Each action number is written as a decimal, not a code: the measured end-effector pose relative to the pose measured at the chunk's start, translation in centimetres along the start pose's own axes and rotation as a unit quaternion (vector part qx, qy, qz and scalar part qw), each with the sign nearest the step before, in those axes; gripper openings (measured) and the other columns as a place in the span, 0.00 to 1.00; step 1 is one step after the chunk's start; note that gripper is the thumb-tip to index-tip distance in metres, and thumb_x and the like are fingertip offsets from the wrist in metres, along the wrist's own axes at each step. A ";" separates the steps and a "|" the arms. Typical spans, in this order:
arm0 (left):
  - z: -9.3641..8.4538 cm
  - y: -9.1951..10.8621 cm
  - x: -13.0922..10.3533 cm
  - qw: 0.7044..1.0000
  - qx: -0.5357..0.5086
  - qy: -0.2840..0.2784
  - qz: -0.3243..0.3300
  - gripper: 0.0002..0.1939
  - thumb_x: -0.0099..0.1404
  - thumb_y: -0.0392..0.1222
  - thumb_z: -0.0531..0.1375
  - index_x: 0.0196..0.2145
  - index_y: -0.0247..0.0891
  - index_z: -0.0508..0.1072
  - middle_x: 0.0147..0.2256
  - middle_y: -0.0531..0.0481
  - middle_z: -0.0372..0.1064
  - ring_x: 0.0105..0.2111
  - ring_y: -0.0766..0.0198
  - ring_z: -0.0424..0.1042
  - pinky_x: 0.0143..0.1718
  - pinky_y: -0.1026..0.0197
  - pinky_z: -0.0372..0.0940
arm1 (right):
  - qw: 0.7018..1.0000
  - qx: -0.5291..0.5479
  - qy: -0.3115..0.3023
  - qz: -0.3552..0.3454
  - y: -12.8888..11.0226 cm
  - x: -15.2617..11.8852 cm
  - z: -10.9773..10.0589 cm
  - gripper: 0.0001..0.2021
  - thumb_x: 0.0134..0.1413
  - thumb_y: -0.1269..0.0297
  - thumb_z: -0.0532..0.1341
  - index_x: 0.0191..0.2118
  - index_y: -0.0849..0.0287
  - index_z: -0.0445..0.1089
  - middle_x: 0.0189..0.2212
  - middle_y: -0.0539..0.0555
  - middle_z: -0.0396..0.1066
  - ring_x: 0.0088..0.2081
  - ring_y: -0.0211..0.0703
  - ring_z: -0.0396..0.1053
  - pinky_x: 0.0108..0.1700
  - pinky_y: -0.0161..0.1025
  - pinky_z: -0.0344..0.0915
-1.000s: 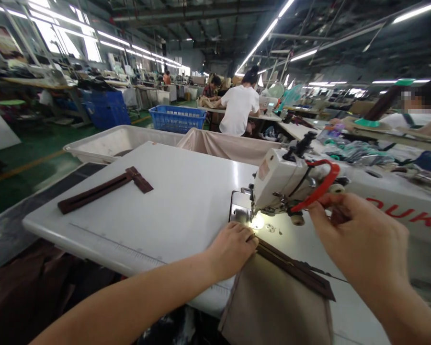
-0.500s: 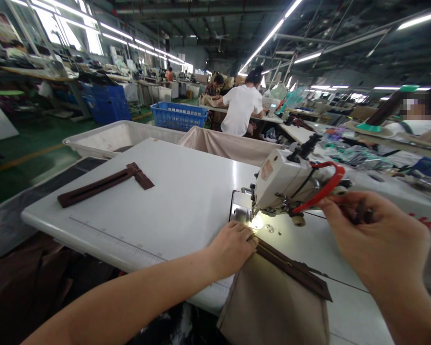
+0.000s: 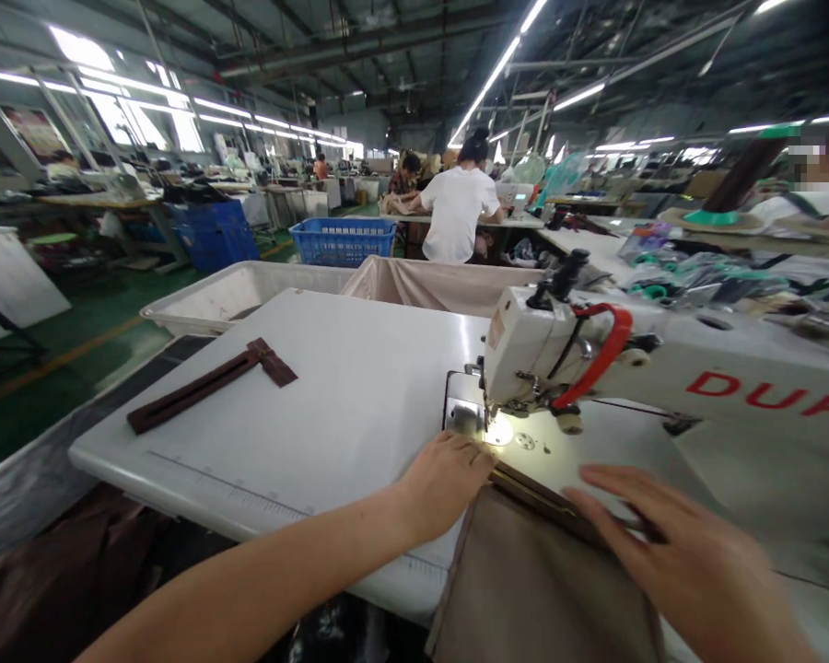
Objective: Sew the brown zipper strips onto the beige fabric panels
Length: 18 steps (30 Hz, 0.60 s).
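Observation:
My left hand (image 3: 449, 479) lies beside the sewing machine needle area, fingers together and pressed on the end of a dark brown strip (image 3: 535, 490) with a slit along it. The strip lies along the top edge of a taupe fabric piece (image 3: 539, 580), which hangs over the table's front edge. My right hand (image 3: 683, 543) is blurred, its thumb by the strip's right part and its fingers stretched forward. Something small, dark and greyish shows inside that hand; its kind is unclear. The white sewing machine head (image 3: 531, 350) with a red lever (image 3: 601, 354) stands just beyond, its lamp lit.
Another brown strip (image 3: 193, 391), bent at one end, lies on the left of the white table (image 3: 359, 387). Behind the table stand a pale bin (image 3: 200, 299), a cloth-lined bin (image 3: 442, 284) and a blue basket (image 3: 345, 241). A person in white (image 3: 460, 207) sits farther back.
My right hand has left the red lever and come down and nearer, to the brown strip's right part. My left hand stays on the strip near the needle. The view has shifted slightly.

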<state>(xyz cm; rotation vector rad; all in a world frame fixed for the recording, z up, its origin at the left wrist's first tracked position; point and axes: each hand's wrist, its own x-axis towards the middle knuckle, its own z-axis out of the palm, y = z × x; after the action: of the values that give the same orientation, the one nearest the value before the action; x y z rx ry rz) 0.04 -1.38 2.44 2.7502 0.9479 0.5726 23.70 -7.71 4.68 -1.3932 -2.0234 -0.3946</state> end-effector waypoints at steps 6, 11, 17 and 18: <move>-1.4 -1.3 2.2 0.998 -0.036 -0.022 -0.050 0.08 0.70 0.35 0.55 0.38 0.34 0.74 0.38 0.47 0.74 0.41 0.60 0.72 0.46 0.60 0.65 | 0.978 -0.013 -0.189 -0.088 -0.4 1.1 4.2 0.10 0.59 0.65 0.52 0.39 0.57 0.70 0.36 0.54 0.72 0.25 0.44 0.72 0.20 0.39 0.62; -2.9 -2.0 3.6 0.993 -0.075 -0.062 -0.067 0.07 0.69 0.38 0.57 0.39 0.37 0.75 0.36 0.51 0.74 0.37 0.64 0.73 0.39 0.66 0.66 | 0.938 0.104 -0.326 -0.050 1.5 4.5 3.8 0.11 0.54 0.71 0.52 0.35 0.56 0.72 0.33 0.54 0.74 0.33 0.44 0.72 0.33 0.39 0.65; -2.6 -2.1 4.9 0.984 -0.091 -0.088 -0.122 0.09 0.61 0.45 0.65 0.36 0.37 0.76 0.33 0.52 0.73 0.35 0.61 0.73 0.35 0.64 0.64 | 0.911 0.161 -0.379 -0.031 2.6 7.2 3.9 0.12 0.57 0.65 0.54 0.29 0.56 0.74 0.24 0.50 0.74 0.26 0.40 0.71 0.28 0.34 0.62; -2.4 -2.1 5.2 0.984 -0.090 -0.084 -0.131 0.07 0.63 0.43 0.64 0.36 0.38 0.76 0.33 0.52 0.73 0.35 0.61 0.73 0.35 0.64 0.64 | 0.913 0.157 -0.376 -0.028 2.7 7.2 4.0 0.11 0.57 0.65 0.55 0.30 0.56 0.74 0.25 0.50 0.75 0.27 0.40 0.72 0.29 0.34 0.63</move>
<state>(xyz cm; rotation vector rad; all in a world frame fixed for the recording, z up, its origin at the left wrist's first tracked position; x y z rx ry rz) 1.63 3.58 5.60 2.4199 1.1313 0.3542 23.14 0.83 6.07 -1.4002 -2.5741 0.5206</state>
